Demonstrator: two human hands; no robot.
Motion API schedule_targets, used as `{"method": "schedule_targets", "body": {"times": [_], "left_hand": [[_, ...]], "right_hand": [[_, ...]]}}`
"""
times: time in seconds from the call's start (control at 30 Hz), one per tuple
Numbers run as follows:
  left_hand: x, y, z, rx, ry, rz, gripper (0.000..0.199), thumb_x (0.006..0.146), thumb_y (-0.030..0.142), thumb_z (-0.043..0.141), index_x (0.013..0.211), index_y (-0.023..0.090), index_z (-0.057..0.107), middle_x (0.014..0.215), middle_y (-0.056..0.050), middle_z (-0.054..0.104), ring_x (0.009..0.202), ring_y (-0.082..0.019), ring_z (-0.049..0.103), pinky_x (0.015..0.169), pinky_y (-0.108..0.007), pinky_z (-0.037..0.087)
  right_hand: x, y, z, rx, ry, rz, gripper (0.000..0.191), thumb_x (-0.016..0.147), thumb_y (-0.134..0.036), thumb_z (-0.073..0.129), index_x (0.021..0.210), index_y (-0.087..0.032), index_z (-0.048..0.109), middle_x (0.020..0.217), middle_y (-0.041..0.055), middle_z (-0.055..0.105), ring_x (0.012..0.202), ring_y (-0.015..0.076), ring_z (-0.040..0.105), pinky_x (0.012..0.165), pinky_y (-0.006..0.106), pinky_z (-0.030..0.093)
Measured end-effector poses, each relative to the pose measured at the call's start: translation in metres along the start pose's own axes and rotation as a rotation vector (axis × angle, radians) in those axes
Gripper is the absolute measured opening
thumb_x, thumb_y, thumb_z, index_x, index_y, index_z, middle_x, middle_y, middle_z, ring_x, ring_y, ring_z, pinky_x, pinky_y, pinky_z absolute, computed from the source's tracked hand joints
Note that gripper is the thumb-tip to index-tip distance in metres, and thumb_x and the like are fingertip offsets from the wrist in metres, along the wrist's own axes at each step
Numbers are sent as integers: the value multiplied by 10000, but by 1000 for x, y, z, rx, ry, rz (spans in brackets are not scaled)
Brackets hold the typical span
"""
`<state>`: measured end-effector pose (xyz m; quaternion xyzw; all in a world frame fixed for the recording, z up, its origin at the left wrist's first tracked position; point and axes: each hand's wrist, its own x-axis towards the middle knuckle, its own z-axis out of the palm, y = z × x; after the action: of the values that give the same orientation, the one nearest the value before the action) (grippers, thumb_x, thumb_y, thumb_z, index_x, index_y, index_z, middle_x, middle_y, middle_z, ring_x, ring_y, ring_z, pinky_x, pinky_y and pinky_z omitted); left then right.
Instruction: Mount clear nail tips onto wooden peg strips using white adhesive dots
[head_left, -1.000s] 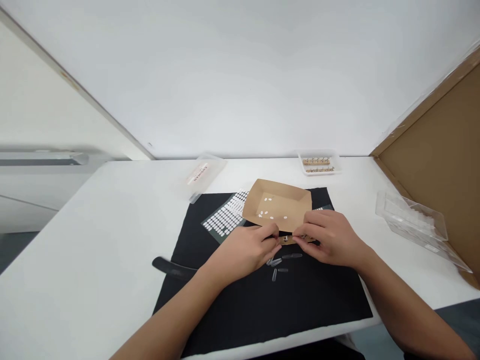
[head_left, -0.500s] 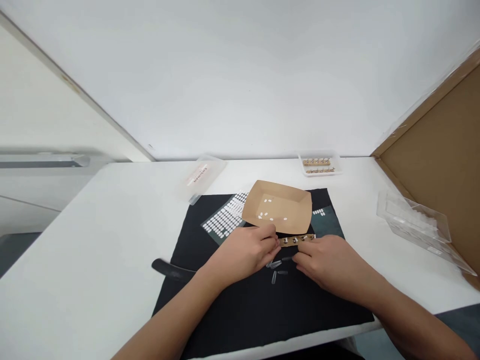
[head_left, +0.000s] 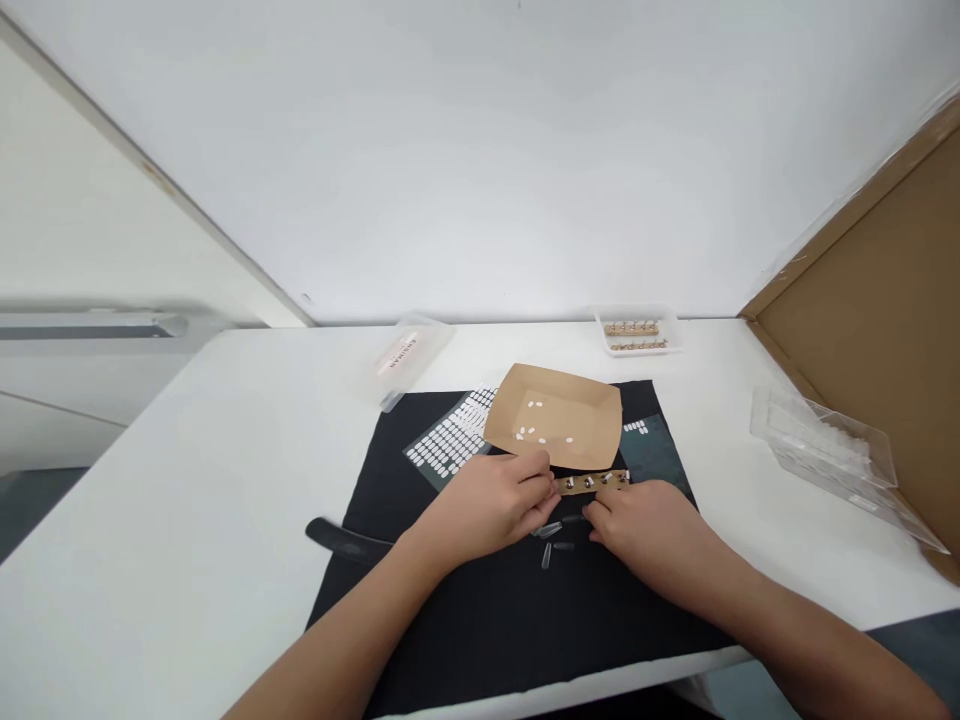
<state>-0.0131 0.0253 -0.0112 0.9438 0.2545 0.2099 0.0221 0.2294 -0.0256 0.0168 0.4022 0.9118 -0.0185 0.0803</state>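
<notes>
A narrow tan strip (head_left: 598, 482) with several small metal pieces, white tabs on them, lies across the black cloth (head_left: 480, 640). My left hand (head_left: 510, 497) pinches the strip's left end, fingers closed. My right hand (head_left: 637, 520) is at the strip's near side toward its right end, its fingers bent together; whatever they hold is hidden. Several clear nail-shaped tips (head_left: 547, 555) lie on the cloth between and below my hands. Just beyond the strip stands a brown paper tray (head_left: 574, 410) with several white oval stickers inside.
Sheets of white oval stickers (head_left: 450, 440) and a dark green sheet (head_left: 652, 455) flank the tray. A black curved file (head_left: 349, 541) lies left. Farther back are a plastic pouch (head_left: 409, 360) and a clear box (head_left: 637, 332) with similar strips. Clear cases (head_left: 832, 450) lean near cardboard (head_left: 870, 290) at right.
My right hand has shifted slightly down and toward the left, its fingers drawn a little away from the strip. My left hand keeps its pinch at the strip's left end.
</notes>
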Motion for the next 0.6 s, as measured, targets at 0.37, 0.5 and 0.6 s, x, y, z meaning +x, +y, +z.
{"method": "schedule_targets", "body": {"times": [0.37,0.5,0.6], "left_hand": [[-1,-1,4,55,43,49,226,1072,242,563,911,172,705,847,-22,687,678,-137,692,521,-268,441],[0,0,3,57,47,56,215,1069,239,568,920,167,706,844,-19,686,666,-141,687,518,-272,445],[0,0,3,62,57,58,217,1069,238,565,924,166,709,844,-18,686,663,-143,686,512,-273,440]], "right_hand": [[1,2,5,34,-9,-2,151,900,-47,731,859,-185,684,861,41,763,716,246,734,533,321,375],[0,2,7,50,10,16,128,926,-80,717,851,-179,683,840,52,760,703,232,723,549,304,374],[0,1,2,73,-46,26,98,965,-147,704,872,-176,691,861,61,767,734,236,728,570,303,399]]}}
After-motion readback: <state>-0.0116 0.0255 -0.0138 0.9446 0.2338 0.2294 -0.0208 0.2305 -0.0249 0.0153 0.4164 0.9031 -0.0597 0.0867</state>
